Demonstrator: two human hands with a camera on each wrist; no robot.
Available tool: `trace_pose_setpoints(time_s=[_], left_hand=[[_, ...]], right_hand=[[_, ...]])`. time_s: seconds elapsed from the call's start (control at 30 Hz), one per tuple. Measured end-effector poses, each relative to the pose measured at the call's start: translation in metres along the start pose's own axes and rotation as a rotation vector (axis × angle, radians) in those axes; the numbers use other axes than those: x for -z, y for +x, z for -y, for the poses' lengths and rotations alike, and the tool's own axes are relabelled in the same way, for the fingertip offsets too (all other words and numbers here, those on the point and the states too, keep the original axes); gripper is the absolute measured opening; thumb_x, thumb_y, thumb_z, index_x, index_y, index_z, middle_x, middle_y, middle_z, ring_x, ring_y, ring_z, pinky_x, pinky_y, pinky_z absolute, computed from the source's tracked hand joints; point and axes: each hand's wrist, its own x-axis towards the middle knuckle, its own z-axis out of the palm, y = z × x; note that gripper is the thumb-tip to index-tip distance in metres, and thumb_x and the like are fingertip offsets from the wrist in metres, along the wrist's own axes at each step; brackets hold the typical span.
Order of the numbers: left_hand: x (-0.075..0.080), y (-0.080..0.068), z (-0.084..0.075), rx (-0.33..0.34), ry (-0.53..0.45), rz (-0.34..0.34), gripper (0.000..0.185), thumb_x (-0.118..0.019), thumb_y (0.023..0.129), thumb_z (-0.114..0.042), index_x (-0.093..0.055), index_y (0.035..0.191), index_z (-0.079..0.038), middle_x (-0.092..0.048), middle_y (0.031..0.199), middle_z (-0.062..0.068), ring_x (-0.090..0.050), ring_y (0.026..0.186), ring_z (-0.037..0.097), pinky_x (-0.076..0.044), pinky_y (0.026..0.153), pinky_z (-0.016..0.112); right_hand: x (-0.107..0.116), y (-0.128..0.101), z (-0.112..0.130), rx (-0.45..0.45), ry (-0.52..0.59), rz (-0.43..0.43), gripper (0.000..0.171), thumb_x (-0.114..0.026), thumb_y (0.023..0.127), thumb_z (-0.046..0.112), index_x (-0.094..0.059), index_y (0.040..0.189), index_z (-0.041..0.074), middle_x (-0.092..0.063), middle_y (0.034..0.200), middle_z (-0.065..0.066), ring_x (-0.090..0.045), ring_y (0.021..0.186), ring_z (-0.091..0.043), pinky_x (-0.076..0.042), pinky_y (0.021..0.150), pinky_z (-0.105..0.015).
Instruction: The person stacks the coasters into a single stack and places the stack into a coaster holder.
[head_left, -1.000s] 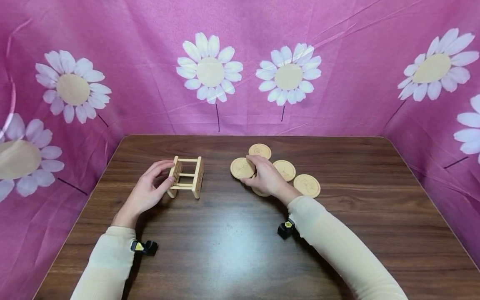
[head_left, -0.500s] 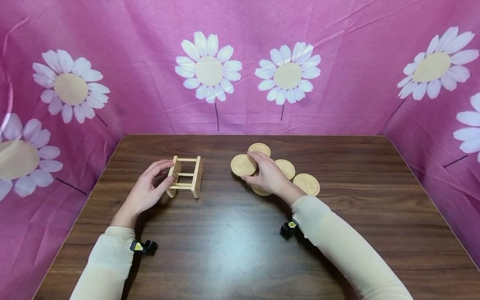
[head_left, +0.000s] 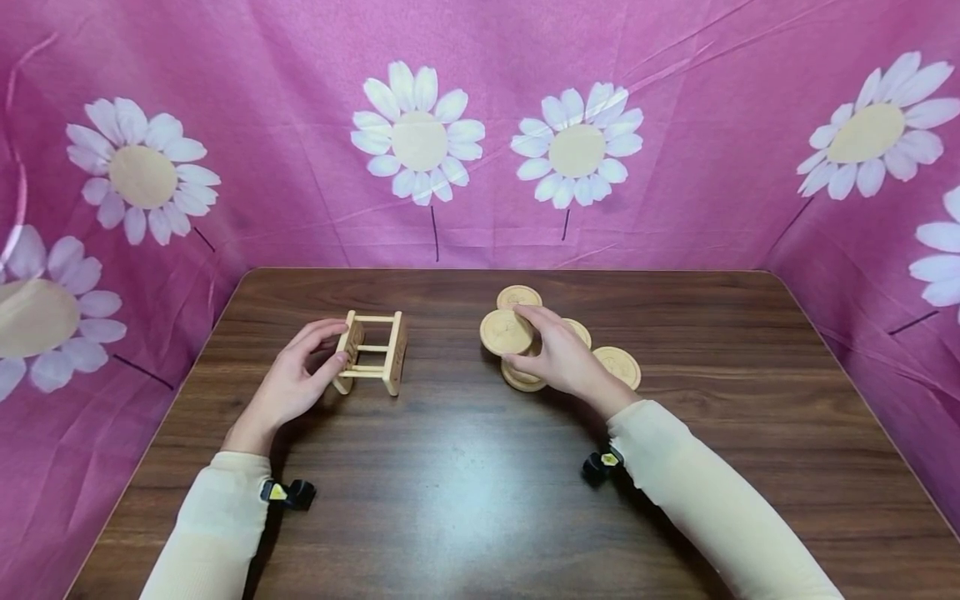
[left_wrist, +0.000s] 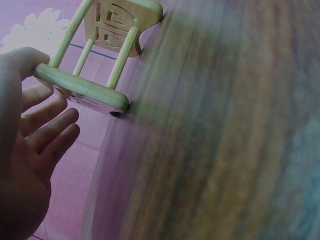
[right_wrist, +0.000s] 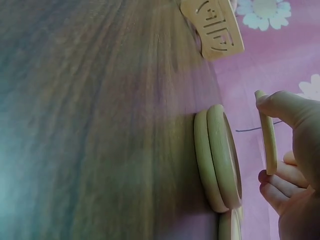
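Note:
My left hand [head_left: 328, 343] rests at the left end of a small wooden rack [head_left: 372, 354] that stands on the dark wooden table [head_left: 465, 492]. The thumb touches the rack's end plate [left_wrist: 82, 90], and the fingers [left_wrist: 47, 127] are loosely extended beside it. My right hand [head_left: 536, 342] pinches a round wooden coaster [head_left: 506, 332] by its rim. It holds this coaster [right_wrist: 268, 132] slightly above a stack of two coasters [right_wrist: 220, 157].
Three more coasters lie flat around the right hand: one behind [head_left: 519, 296], one partly hidden [head_left: 579, 331], one to the right [head_left: 621, 365]. Pink flowered cloth [head_left: 480, 167] walls in the table's back and sides.
My right hand has carried the coaster a little to the right, so it now hangs over the stack. The left hand and the rack have stayed put.

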Motion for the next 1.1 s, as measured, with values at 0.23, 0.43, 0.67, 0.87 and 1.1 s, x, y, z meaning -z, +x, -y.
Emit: trace_pose_setpoints(time_s=[0.23,0.43,0.67,0.87,1.1], left_hand=[[0.0,-0.001,0.0,0.009,0.001,-0.002,0.041,-0.066,0.102,0.005,-0.062,0.142,0.007,-0.059,0.147,0.025,-0.055,0.12,-0.013,-0.044,0.108,0.004],[0.0,-0.001,-0.001,0.005,0.001,-0.003,0.041,-0.066,0.102,0.005,-0.062,0.142,0.008,-0.059,0.147,0.026,-0.056,0.12,-0.013,-0.044,0.107,0.003],[-0.001,0.0,-0.001,0.019,-0.013,-0.002,0.04,-0.065,0.102,0.005,-0.062,0.142,0.008,-0.059,0.147,0.026,-0.056,0.119,-0.013,-0.044,0.107,0.003],[0.0,0.0,-0.001,0.02,-0.009,-0.002,0.04,-0.065,0.102,0.005,-0.061,0.142,0.008,-0.059,0.147,0.026,-0.055,0.12,-0.014,-0.043,0.107,0.002],[-0.001,0.0,-0.001,0.023,-0.022,0.0,0.041,-0.064,0.102,0.006,-0.061,0.143,0.008,-0.058,0.147,0.026,-0.055,0.121,-0.014,-0.044,0.108,0.003]], right_hand=[[0.007,-0.013,-0.007,0.026,-0.015,-0.024,0.077,-0.088,0.089,0.022,-0.054,0.153,-0.006,-0.058,0.154,-0.026,-0.054,0.145,-0.044,-0.041,0.125,-0.06],[0.01,-0.024,-0.012,0.027,-0.028,-0.03,0.078,-0.089,0.088,0.021,-0.054,0.152,-0.006,-0.059,0.153,-0.026,-0.053,0.145,-0.045,-0.039,0.125,-0.064],[0.012,-0.033,-0.013,0.022,-0.019,-0.017,0.079,-0.089,0.089,0.022,-0.053,0.153,-0.006,-0.061,0.151,-0.025,-0.055,0.143,-0.043,-0.043,0.122,-0.064],[0.013,-0.038,-0.014,0.03,-0.015,-0.024,0.079,-0.089,0.087,0.02,-0.054,0.152,-0.006,-0.061,0.151,-0.026,-0.055,0.143,-0.044,-0.044,0.122,-0.063],[0.01,-0.043,-0.016,0.04,-0.029,-0.022,0.078,-0.09,0.087,0.02,-0.055,0.151,-0.007,-0.061,0.151,-0.028,-0.056,0.142,-0.044,-0.045,0.123,-0.059]])
